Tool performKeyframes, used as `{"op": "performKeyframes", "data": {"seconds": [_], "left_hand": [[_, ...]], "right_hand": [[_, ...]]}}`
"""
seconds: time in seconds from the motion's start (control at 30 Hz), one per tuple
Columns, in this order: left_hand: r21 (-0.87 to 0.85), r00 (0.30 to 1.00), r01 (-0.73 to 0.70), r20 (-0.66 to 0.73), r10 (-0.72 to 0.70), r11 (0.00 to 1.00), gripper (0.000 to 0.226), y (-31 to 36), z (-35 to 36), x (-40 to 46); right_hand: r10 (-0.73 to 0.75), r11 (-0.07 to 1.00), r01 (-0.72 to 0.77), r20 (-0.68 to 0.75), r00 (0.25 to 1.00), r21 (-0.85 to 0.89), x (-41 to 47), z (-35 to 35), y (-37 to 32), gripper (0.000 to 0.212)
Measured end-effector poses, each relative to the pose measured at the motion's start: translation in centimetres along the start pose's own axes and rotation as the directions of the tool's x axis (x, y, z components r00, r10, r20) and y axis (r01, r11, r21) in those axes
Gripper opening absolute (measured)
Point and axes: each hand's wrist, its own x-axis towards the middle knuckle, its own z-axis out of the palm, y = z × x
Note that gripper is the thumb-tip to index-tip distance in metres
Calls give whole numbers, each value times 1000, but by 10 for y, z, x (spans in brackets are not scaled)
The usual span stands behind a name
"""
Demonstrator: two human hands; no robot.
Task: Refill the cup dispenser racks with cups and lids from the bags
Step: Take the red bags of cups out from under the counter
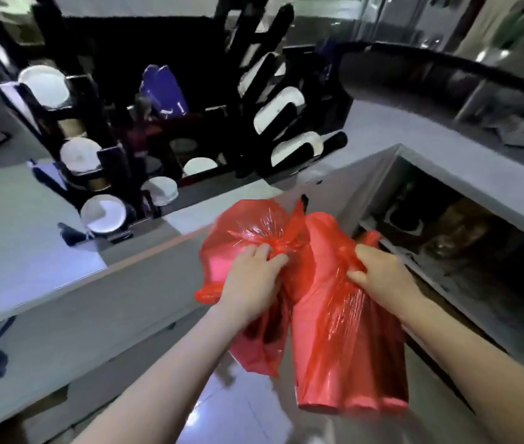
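Head view: at about five o'clock from centre, two red plastic bags are held in the air in front of the counter edge (145, 261). The left hand (251, 277) curls its fingers into the knotted neck of the left red bag (241, 232), which is still tied. The right hand (379, 274) pinches a fold near the top of the right red bag (344, 331). That bag hangs long and column-like, its long axis running from twelve down to six o'clock, neck up, base down. At ten o'clock the black dispenser racks (107, 161) stand on the counter with white lids (103, 213) showing in several slots. By my judgement the refill has barely begun: both bags look unopened, nothing is out yet
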Motion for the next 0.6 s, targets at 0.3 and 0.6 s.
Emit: {"op": "performKeyframes", "data": {"seconds": [0.3,0.6], "left_hand": [[-47,928,-299,-247,279,953,19,159,24,196],[-215,896,-403,-292,335,889,18,270,50,360]], "right_hand": [[103,983,-154,-391,914,-100,23,-149,184,23],[145,948,-280,-578,803,-151,64,-240,324,22]]}}
